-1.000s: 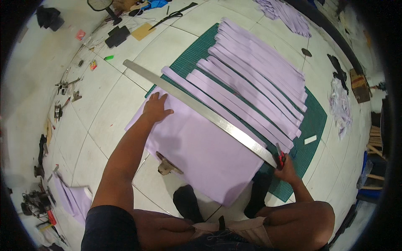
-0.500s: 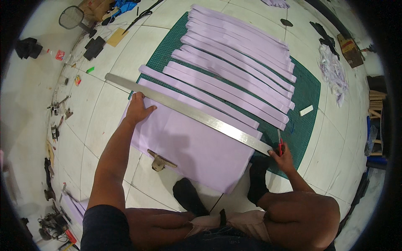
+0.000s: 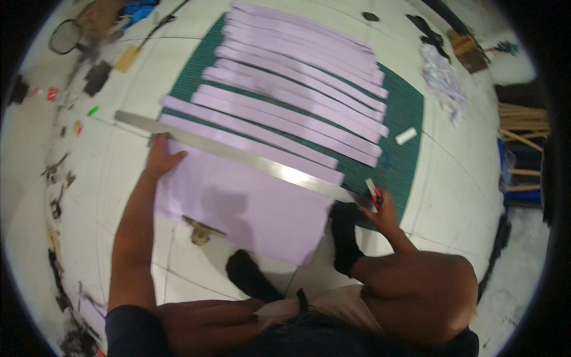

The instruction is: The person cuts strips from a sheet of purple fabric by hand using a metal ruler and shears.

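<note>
A long metal ruler (image 3: 256,160) lies slantwise across a lilac fabric sheet (image 3: 238,208), near its far edge. My left hand (image 3: 163,159) rests on the sheet at the ruler's left part, fingertips at its edge and thumb spread. At the ruler's right end, my right hand (image 3: 383,213) is closed around a red utility knife (image 3: 377,199), its blade pointing away from me, while the thumb reaches the ruler. Beyond the ruler, several cut lilac strips (image 3: 285,122) lie in rows on a green cutting mat (image 3: 404,101).
A metal clip (image 3: 202,231) sits at the sheet's near edge. My socked feet (image 3: 250,276) are close to the fabric. A small white block (image 3: 405,136) lies on the mat's right. Pale scraps (image 3: 441,80) and a box (image 3: 468,50) are farther right on the tiles.
The whole view has shifted, so things appear farther left and slightly higher. The knife in my right hand has tilted a little leftward. Ruler and fabric look unmoved relative to each other.
</note>
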Motion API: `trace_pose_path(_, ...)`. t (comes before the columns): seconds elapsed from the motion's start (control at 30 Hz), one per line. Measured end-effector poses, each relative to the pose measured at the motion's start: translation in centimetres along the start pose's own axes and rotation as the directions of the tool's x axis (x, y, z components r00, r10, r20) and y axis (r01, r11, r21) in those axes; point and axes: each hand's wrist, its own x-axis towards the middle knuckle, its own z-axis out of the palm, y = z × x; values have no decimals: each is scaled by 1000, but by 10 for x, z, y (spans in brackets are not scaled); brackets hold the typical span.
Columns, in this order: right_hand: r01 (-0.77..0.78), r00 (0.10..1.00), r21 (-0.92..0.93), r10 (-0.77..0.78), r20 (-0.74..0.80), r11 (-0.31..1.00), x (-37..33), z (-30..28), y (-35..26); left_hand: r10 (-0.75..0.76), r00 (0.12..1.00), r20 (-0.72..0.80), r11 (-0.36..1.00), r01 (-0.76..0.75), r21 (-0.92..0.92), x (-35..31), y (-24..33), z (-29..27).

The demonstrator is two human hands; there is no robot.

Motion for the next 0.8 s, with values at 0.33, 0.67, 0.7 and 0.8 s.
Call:
trace_pose_path(0.33,-119,975,-71,130,181,990,0,-11,21,-61,998,12,997,61,-43,4,26,-6)
trace_pose_path(0.67,-237,935,-93,253,249,967,8,-15,16,-190,980,52,981,191,-23,10,31,-6)
trace_pose_path(0.7,-236,940,-19,233,250,972,11,-11,15,-203,978,48,979,204,-8,10,30,-7)
trace_pose_path(0.8,-212,966,226,169,195,951,16,-16,19,-249,956,155,968,251,6,11,33,-11)
